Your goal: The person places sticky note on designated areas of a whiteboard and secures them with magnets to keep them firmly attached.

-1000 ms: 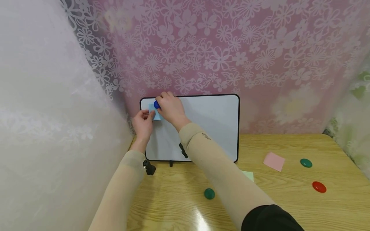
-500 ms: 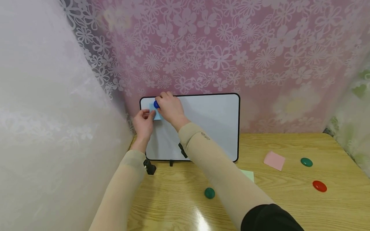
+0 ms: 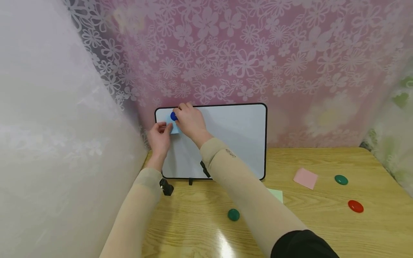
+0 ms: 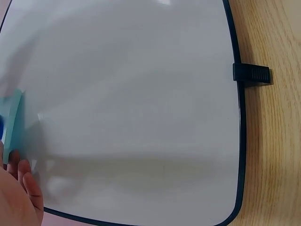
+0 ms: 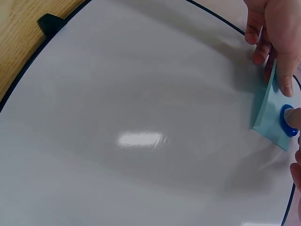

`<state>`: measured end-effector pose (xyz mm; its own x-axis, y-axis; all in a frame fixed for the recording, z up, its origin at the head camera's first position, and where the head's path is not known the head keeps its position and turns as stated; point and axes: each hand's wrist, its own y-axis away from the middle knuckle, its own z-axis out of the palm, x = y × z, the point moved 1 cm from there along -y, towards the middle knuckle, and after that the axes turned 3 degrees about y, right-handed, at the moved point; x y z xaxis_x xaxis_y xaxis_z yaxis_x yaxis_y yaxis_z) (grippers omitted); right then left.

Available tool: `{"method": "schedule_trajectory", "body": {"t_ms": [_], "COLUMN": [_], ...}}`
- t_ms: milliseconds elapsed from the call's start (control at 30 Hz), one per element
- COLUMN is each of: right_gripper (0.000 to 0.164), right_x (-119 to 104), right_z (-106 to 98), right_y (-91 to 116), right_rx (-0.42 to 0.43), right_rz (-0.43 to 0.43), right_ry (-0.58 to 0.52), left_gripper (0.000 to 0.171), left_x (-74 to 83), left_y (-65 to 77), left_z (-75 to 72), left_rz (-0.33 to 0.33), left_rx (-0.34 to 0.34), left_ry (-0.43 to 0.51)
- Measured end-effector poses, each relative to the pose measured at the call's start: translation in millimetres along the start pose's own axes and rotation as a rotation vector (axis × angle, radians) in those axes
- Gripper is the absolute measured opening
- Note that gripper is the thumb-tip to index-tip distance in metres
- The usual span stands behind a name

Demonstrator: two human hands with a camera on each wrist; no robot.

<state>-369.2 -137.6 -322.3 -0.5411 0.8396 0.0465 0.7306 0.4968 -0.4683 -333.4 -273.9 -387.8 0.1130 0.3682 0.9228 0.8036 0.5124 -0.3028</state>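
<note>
A light blue sticky note (image 3: 174, 129) lies against the upper left of the whiteboard (image 3: 232, 139), its lower edge lifted off the surface. My left hand (image 3: 159, 140) pinches the note's left edge, the thumb on its face, as the right wrist view shows. On the note's upper part sits a round blue magnet (image 5: 288, 123). My right hand (image 3: 191, 121) holds this magnet, with a fingertip pressed on its face. Only the ends of both hands show in the wrist views.
The board stands on black feet (image 3: 190, 181) on a wooden table (image 3: 193, 222). A green magnet (image 3: 233, 215) lies in front, partly hidden green paper (image 3: 276, 195) beside my right forearm. Further right are a pink note (image 3: 305, 178), another green magnet (image 3: 341, 180) and a red magnet (image 3: 356, 206).
Both hands keep their places on the note and magnet. The whole head view has shifted very slightly.
</note>
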Motion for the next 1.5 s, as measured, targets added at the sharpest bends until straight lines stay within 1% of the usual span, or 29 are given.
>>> {"method": "schedule_trajectory", "body": {"t_ms": [233, 367, 633, 900, 967, 1100, 1267, 1400, 1500], "right_gripper": [0.042, 0.041, 0.039, 0.036, 0.036, 0.036, 0.033, 0.032, 0.031], "right_x": [2, 4, 11, 27, 33, 45, 63, 77, 87], "right_z": [-6, -11, -17, -10, -9, -6, 2, 8, 10], "right_y": [9, 15, 27, 46, 50, 58, 73, 90, 105], "right_rx": [0.031, 0.045, 0.069, 0.060, 0.052, 0.039, 0.036, 0.040, 0.039], "right_rz": [-0.020, -0.020, -0.044, -0.083, -0.084, -0.086, -0.092, -0.089, -0.085], "right_ry": [-0.020, -0.028, -0.066, -0.114, -0.133, -0.182, -0.267, -0.344, -0.388], "left_gripper": [0.035, 0.037, 0.040, 0.046, 0.047, 0.049, 0.048, 0.047, 0.047], "left_x": [-4.3, -7.5, -14.2, -18.1, -18.5, -18.4, -20.4, -23.4, -27.6], "left_y": [3.9, 5.7, 15.5, 28.7, 32.0, 39.3, 52.2, 63.9, 75.0], "left_z": [-1.8, -1.1, -1.1, 1.1, 2.8, 7.5, 14.3, 18.7, 21.1], "left_rz": [0.029, 0.063, 0.126, 0.194, 0.207, 0.259, 0.317, 0.340, 0.371], "left_rx": [0.038, 0.061, 0.097, 0.115, 0.121, 0.140, 0.113, 0.073, 0.049], "left_ry": [-0.013, -0.034, -0.019, -0.057, -0.054, -0.035, 0.022, 0.070, 0.098]}}
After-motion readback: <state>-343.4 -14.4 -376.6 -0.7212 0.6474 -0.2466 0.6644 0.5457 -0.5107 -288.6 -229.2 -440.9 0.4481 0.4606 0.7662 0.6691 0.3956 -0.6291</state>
